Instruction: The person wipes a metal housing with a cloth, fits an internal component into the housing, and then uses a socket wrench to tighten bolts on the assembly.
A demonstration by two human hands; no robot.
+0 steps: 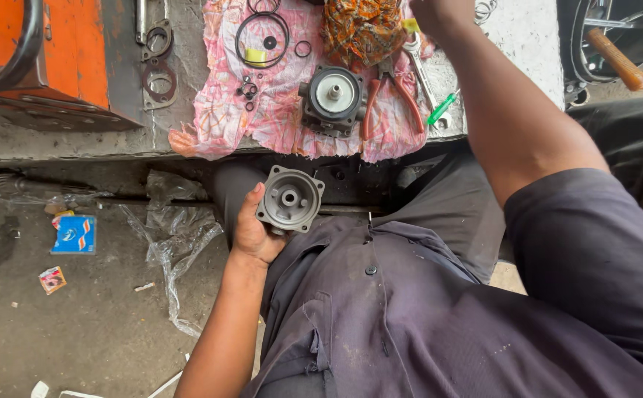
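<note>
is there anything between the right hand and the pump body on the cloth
Nothing stands upright between them. The right hand is at the top edge of the cloth, and the pump body sits lower left of it. Only the patterned rag and the pliers lie close by, flat.

This is a mechanic's repair workshop, rough and well used. A concrete bench (498, 44) carries a stained pink cloth (277, 110) laid out with rubber O-rings (262, 38), flat gaskets (158, 77), a dismantled pump body (332, 99), red-handled pliers (389, 99), a spanner (418, 66) and a green screwdriver (441, 108). An orange machine casing (34, 59) sits at one end. The dirty concrete floor (78, 324) below is littered with torn plastic wrap (177, 243) and small parts packets (74, 234).
</note>
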